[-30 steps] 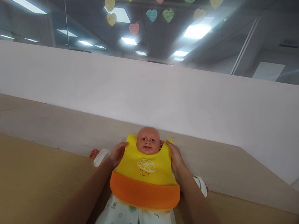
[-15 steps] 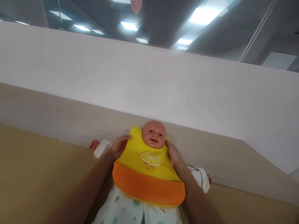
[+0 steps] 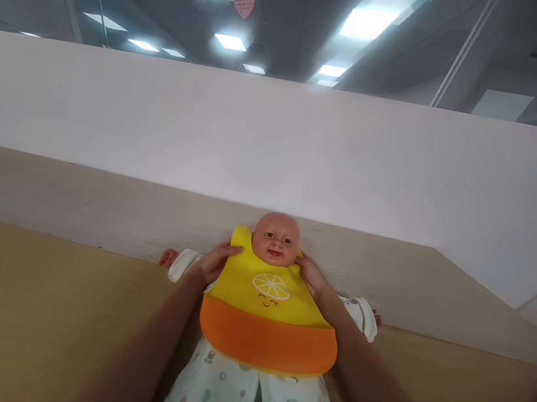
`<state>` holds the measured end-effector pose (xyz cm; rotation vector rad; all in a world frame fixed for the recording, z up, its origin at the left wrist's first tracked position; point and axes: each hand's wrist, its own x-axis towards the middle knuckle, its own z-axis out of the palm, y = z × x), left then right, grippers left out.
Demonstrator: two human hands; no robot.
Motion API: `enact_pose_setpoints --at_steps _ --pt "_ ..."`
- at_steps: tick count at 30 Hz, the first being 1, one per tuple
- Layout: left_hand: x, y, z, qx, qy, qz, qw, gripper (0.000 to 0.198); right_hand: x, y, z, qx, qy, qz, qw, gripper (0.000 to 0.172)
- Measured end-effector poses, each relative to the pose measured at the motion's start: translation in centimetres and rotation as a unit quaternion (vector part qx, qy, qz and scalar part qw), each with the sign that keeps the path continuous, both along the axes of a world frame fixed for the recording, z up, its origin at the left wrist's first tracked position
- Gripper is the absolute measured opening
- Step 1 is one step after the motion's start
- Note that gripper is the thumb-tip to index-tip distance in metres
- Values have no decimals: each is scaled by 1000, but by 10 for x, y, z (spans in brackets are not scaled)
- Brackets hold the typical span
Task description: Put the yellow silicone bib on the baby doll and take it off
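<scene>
- Nearest you, the baby doll in white dotted clothes (image 3: pixel 243 395) lies face-up on the tan wooden tabletop (image 3: pixel 37 302).
- The yellow-and-orange silicone bib (image 3: pixel 266 313) covers its chest.
- Your left hand (image 3: pixel 215 261) and right hand (image 3: pixel 311 274) each pinch a bib shoulder strap, grip closed.
- A white wall (image 3: pixel 276 143) stands behind.

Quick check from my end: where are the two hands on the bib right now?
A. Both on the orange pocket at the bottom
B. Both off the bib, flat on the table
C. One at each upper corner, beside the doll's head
C: the left hand and right hand each grip an upper corner of the yellow bib, either side of the doll's head.
</scene>
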<state>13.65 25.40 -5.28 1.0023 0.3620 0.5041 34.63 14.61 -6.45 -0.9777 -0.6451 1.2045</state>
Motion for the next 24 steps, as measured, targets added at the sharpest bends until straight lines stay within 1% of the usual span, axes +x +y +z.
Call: enact_pose_setpoints --at_steps 2,5,7,9,12,15,17,20,21,22,23,24 --pt "1 0 1 -11 8 -2 1000 49 1 -1 0 21 5 24 999 56" --pt "4 2 1 -30 -9 2 1000 47 0 -2 1 53 11 35 998 62" --pt "6 3 1 -43 -15 8 999 44 -1 -2 2 67 16 54 996 59" --pt "8 5 1 -58 8 -7 998 42 -2 -3 4 67 22 72 995 54" --pt "11 6 1 -77 63 -37 994 42 -3 -5 6 61 19 63 996 51" --pt "11 8 0 -98 75 -44 991 43 -4 -7 9 40 12 68 997 47" --pt "10 8 0 -110 65 -46 991 43 -6 -6 9 17 25 107 994 42" --pt "9 6 2 -105 53 -52 992 44 -6 2 8 -22 61 209 976 40" --pt "9 5 3 -102 52 -55 992 45 -5 6 6 -36 62 231 970 40" --pt "9 4 4 -100 55 -56 992 45 -4 11 5 -45 52 236 969 40" --pt "9 3 5 -100 59 -53 992 46 -2 17 4 -46 32 221 974 40" --pt "8 1 6 -100 64 -47 992 46 0 22 2 -37 5 192 981 38"
